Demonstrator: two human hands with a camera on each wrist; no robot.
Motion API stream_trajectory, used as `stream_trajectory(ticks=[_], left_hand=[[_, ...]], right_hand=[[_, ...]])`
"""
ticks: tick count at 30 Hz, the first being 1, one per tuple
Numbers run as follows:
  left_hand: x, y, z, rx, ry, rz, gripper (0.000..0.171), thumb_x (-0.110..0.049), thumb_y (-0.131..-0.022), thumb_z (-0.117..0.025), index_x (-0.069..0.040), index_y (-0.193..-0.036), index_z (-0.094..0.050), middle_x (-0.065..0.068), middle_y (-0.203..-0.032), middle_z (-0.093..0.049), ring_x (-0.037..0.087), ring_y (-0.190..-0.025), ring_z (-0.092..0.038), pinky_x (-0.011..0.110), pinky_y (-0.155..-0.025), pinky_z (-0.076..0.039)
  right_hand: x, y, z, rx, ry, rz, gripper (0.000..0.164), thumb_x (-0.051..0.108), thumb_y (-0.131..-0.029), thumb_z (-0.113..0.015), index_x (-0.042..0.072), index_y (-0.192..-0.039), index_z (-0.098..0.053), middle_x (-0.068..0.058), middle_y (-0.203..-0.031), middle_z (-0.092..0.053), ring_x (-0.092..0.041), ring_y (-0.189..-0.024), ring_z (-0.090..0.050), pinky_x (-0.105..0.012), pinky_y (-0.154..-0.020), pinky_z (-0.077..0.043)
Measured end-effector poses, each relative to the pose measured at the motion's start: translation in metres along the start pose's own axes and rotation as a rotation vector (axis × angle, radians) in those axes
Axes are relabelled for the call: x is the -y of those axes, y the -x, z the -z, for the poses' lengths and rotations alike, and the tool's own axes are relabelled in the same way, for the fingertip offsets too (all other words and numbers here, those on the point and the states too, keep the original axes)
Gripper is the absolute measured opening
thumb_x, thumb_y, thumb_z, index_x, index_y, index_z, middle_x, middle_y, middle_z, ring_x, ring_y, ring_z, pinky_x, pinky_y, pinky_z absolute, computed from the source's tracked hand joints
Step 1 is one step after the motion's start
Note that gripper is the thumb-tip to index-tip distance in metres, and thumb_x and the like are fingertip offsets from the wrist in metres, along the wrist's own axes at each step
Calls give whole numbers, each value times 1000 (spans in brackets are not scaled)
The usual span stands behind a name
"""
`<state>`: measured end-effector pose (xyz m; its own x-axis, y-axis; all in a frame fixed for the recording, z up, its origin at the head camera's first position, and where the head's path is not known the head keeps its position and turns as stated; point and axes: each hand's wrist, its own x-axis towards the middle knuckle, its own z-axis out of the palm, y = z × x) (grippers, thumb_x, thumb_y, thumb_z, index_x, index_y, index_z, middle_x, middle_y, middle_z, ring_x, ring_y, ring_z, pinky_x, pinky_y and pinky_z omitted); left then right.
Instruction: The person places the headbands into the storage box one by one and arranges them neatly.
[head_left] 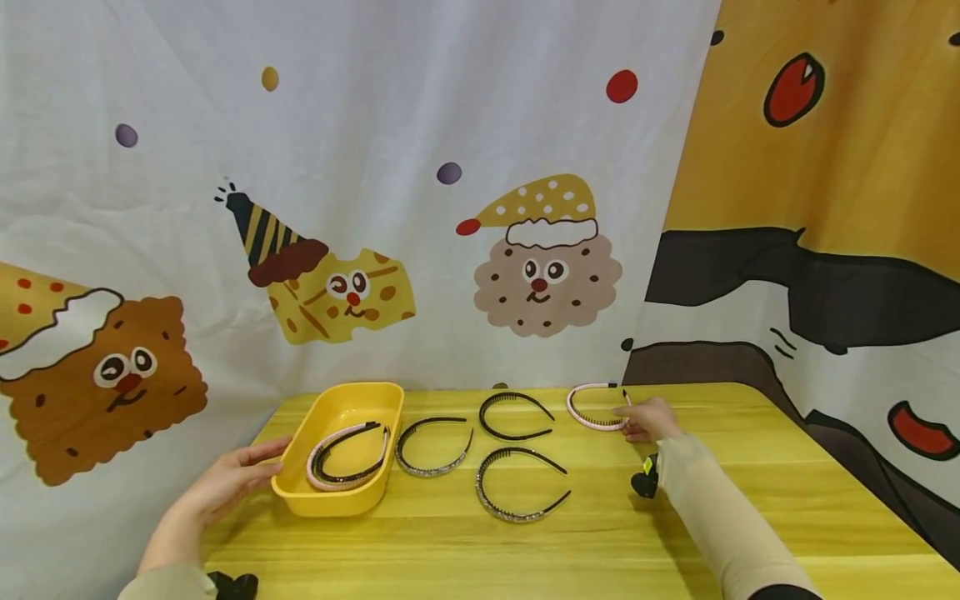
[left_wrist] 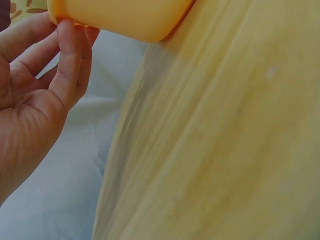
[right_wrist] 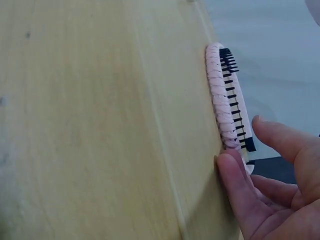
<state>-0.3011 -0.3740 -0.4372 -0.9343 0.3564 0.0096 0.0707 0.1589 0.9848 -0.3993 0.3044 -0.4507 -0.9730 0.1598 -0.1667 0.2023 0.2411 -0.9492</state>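
At the left, my left hand (head_left: 232,477) rests its fingertips on the outer side of a yellow tray (head_left: 330,503), its fingers loosely extended. A pink headband (head_left: 318,450) and a black headband (head_left: 347,478) lie inside the tray. On the far right of the table, my right hand (head_left: 651,418) touches another pink headband (head_left: 581,417). The right wrist view shows this wrapped pink headband (right_wrist: 218,95) with black teeth along its inner side. One finger lies against its outer side, while another digit stands slightly apart from it.
Between the hands, a sparkly headband (head_left: 429,472) lies next to the tray. Near the middle are a black headband (head_left: 487,421) and, closer to me, a second sparkly headband (head_left: 517,515). A printed curtain (head_left: 442,83) hangs behind the yellow wood-grain table (head_left: 420,558).
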Motion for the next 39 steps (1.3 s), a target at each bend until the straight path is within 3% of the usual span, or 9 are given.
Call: stream_trajectory(ticks=[4,9,12,18,23,29,34,39], left_hand=[[1,0,1,-14,-11,22,62,-8,-100,-52,15,-147,-18,-5,-138,-48,2,-111,-56,26,-91,-49],[0,0,1,-26,-34,27,62,-9,-101,-52,14,-147,-18,7,-146,-41,1,-111,-56,25,-90,-49],[0,-1,1,-24,-36,17,62,-10,-100,-53,15,-146,-19,6,-144,-43,1,-111,-56,25,-90,-49],[2,-2,0,-22,-18,-2,61,-7,-100,-52,16,-146,-20,-4,-137,-49,1,-111,-56,26,-91,-49],[2,-2,1,-12,-10,-12,59,-6,-101,-51,17,-145,-19,3,-141,-48,2,-111,-56,28,-91,-49],[1,-1,1,-14,-20,5,60,-7,-101,-50,16,-146,-18,11,-147,-40,2,-111,-56,27,-91,-49],[0,-1,1,-29,-22,26,63,-10,-100,-53,15,-147,-18,0,-141,-46,1,-110,-56,26,-90,-49],[0,-1,0,-23,-20,25,62,-9,-101,-52,16,-146,-18,3,-142,-47,1,-110,-56,27,-90,-50]], right_hand=[[-1,-5,-2,-37,67,20,43,13,-85,-73,-17,-109,-53,-12,-69,-62,-18,-54,-63,-32,-54,-57],[-2,-6,-6,-79,139,54,34,12,-80,-77,-15,-94,-62,-12,-63,-62,-19,-51,-63,-33,-51,-56],[-1,-4,-7,-88,149,64,30,9,-78,-76,-14,-91,-63,-13,-63,-63,-20,-51,-63,-34,-51,-56],[1,1,-6,-91,119,39,27,1,-75,-74,-16,-93,-63,-14,-67,-62,-19,-53,-64,-33,-52,-57],[0,0,-5,-80,126,27,25,1,-74,-72,-15,-91,-64,-13,-66,-62,-19,-53,-64,-32,-53,-57],[0,1,-6,-72,105,40,29,3,-79,-69,-17,-99,-63,-13,-69,-61,-19,-55,-63,-33,-55,-57],[0,5,-5,-55,62,32,30,4,-82,-67,-17,-103,-61,-11,-70,-61,-18,-57,-62,-33,-57,-57],[1,12,-2,-19,14,1,30,4,-87,-64,-18,-106,-56,-10,-69,-59,-17,-55,-61,-32,-56,-57]])
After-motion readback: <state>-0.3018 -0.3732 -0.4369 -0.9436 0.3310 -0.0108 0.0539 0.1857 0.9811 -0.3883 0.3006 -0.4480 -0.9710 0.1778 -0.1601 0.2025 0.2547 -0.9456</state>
